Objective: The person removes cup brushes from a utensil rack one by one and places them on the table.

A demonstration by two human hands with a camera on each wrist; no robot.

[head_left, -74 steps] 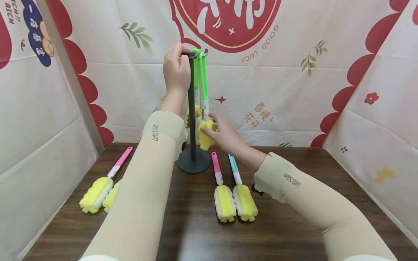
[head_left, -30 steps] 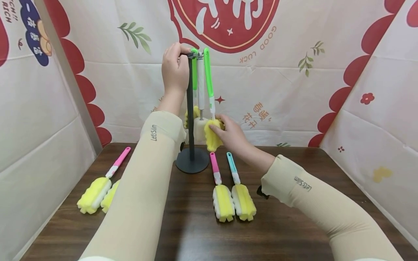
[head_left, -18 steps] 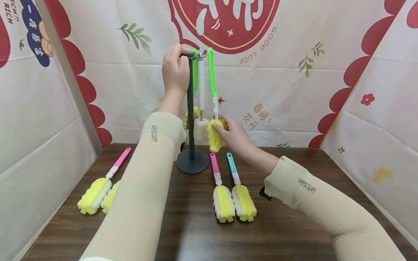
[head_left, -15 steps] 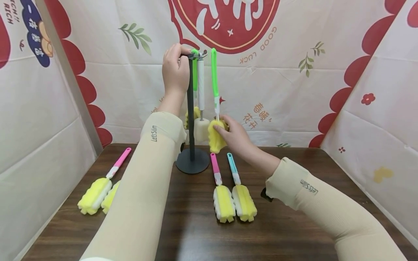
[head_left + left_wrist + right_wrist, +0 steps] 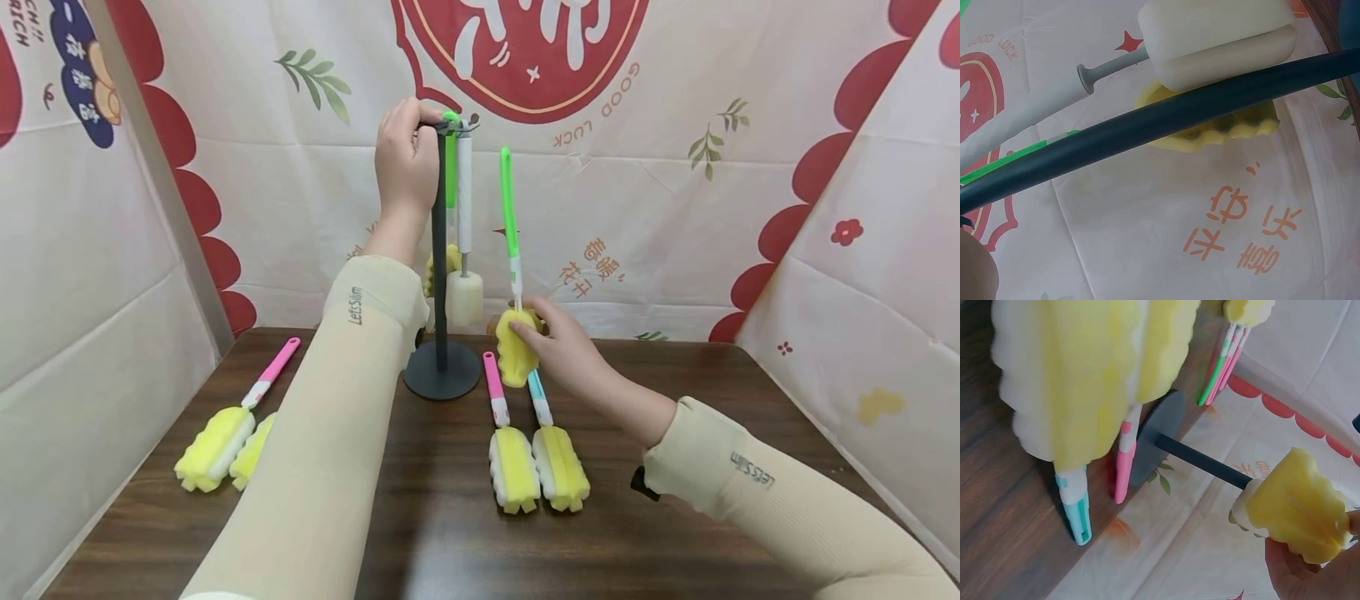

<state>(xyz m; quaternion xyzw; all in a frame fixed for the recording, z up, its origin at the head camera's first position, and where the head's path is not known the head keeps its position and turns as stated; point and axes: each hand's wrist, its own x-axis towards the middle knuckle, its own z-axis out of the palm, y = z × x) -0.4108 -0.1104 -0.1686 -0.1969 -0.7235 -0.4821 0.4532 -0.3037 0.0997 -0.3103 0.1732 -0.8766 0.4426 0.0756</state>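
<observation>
My left hand [image 5: 408, 158] grips the top of a black stand [image 5: 441, 250], whose round base rests on the table. From its hooks hang a white-handled sponge brush [image 5: 465, 196] and, behind the post, a green-handled one [image 5: 451, 175]. To the right of the stand, my right hand [image 5: 566, 358] holds another green-handled sponge brush [image 5: 510, 204] by its yellow head, handle up and off the hooks. In the right wrist view that yellow sponge [image 5: 1297, 509] lies between thumb and fingers. The left wrist view shows the white sponge [image 5: 1222, 44] beside the post [image 5: 1116, 137].
A pink-handled brush [image 5: 515, 471] and a turquoise-handled brush [image 5: 562, 471] lie side by side on the wooden table [image 5: 450, 533]. More sponge brushes [image 5: 217, 446] lie at the left, partly hidden by my left sleeve. Printed cloth [image 5: 637, 208] encloses the back and sides.
My right hand has drawn the green-handled brush off the stand's hook, then moved it right and down. The left hand stays on the stand's top.
</observation>
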